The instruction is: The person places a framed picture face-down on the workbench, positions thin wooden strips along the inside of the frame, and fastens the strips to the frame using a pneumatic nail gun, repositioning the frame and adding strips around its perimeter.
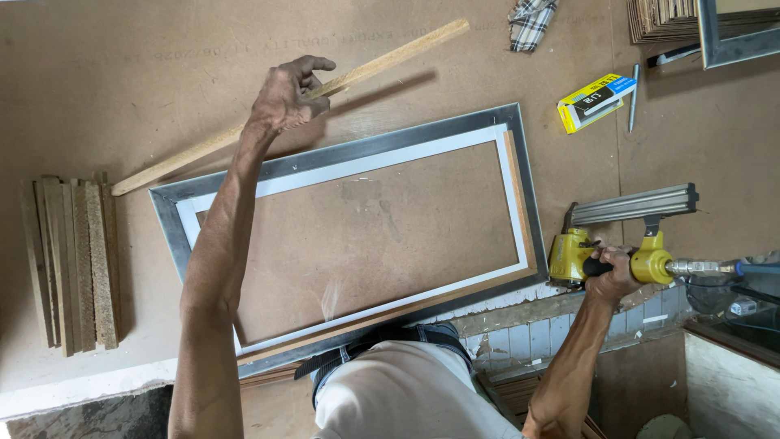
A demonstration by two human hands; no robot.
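**Two hands, a wood strip and a nail gun over a picture frame**

The left hand (286,96) is raised over the far part of the workbench (122,73) and is closed around a long wood strip (390,57), with the fingers wrapped over it and the thumb side toward the camera. The strip runs at a slant, from its low end near the left edge of the workbench up to its far end near the far edge, and it throws a shadow on the board below (so it seems to be lifted at the far end, but I cannot tell if the low end touches the surface). The right hand (611,275) is closed on the black grip of a yellow nail gun (581,256), which sits at the near right edge of the workbench; its long grey magazine (634,203) points to the right, and an air hose fitting (715,267) goes out from its back.

Between the two hands lies a rectangular frame (520,162), flat on the workbench, grey outside with a white inner border and a thin wood strip along its right and near sides. Its near corner reaches the near edge, just in front of the person's body.

At the left edge rests a bundle of short wood slats (73,260). Near the far right corner are a yellow and black small box (595,101), a pen-like tool (633,97), a checked cloth (530,20) and a pile of thin boards (662,18).
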